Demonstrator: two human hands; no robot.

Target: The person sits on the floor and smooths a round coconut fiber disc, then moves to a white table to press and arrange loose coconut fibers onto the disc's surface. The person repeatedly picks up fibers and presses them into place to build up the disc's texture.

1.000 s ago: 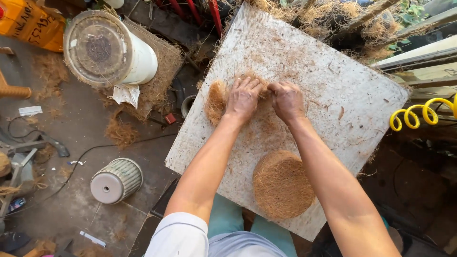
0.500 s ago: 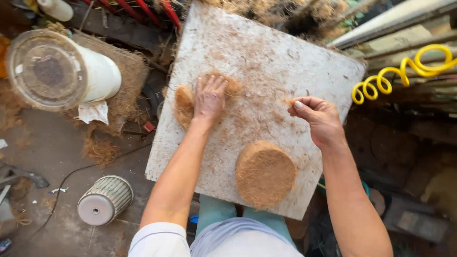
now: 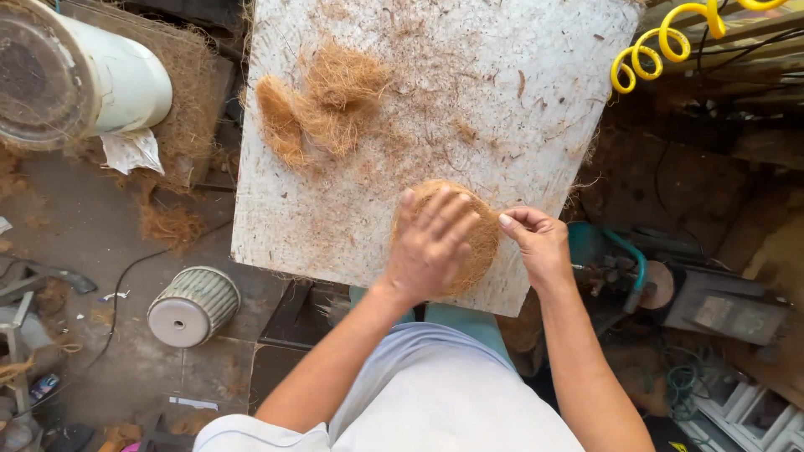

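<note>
Left hand (image 3: 429, 243) lies open, flat on the round coir pad (image 3: 477, 238) at the near edge of the surface (image 3: 519, 109); right hand (image 3: 538, 247) pinches its rim. Looks light, springy, frayable (best held by the edge). Loose fibre clump (image 3: 322, 105) sits farther up.

White drum (image 3: 79, 79) beside the board's upper left corner; ribbed filter (image 3: 193, 305) below its lower left corner; yellow coiled hose (image 3: 678, 38) upper right.

pale board (image 3: 519, 92), round fibre disc (image 3: 484, 238), loose fibre clump (image 3: 322, 105), scattered strands
</note>
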